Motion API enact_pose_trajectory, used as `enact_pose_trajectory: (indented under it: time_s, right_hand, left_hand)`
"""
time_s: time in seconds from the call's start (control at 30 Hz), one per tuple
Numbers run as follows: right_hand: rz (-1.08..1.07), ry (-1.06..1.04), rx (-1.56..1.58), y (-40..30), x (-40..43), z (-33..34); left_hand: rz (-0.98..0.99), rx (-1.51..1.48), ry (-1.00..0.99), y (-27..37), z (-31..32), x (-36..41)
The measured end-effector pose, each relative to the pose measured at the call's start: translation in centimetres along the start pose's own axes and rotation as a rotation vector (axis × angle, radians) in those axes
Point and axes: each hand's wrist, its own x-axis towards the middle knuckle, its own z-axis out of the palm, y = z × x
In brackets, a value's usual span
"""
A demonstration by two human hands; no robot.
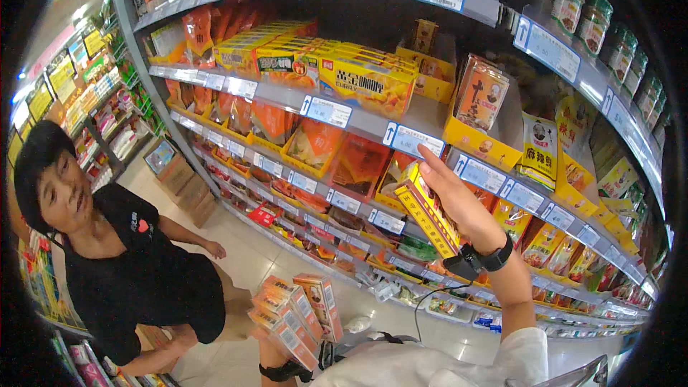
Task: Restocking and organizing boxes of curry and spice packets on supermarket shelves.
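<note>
My right hand (459,201) holds a slim yellow and red seasoning box (427,212) at a slant in front of the shelf's front edge. The thumb side of the hand lies along the box, and most of its other fingers are hidden. Low in front of my body, my left hand (262,335) carries several orange and white boxes (287,320), mostly hidden behind them. One orange box (321,303) leans apart from the others. Beyond my right hand, orange packets (481,94) stand in a yellow display carton (481,142) on the shelf.
Yellow curry boxes (368,78) line the same shelf, left of the carton. Glass spice jars (568,2) stand above. Lower shelves hold bagged spices (312,145). A person (145,263) in a black shirt stands at left. Stacked cardboard boxes (183,185) sit on the floor.
</note>
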Motion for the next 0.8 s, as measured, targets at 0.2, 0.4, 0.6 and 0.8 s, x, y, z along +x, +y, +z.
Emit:
enact_pose_trajectory:
  time_s: [0.2,0.4,0.6,0.8]
  right_hand:
    - [-0.069,0.024,-0.01,1.0,0.2,-0.6]
    - [-0.112,-0.001,0.012,2.9,0.5,-1.1]
    - [-0.101,-0.032,0.02,1.8,-0.4,-1.2]
    - [-0.182,-0.025,-0.038,2.3,-0.1,-1.4]
  left_hand:
    - [-0.004,0.022,0.006,0.6,0.1,0.7]
    - [0.004,0.034,0.012,1.2,0.3,0.6]
    - [-0.003,0.038,-0.002,1.3,0.5,1.1]
    - [0.015,0.044,0.003,1.2,1.2,1.5]
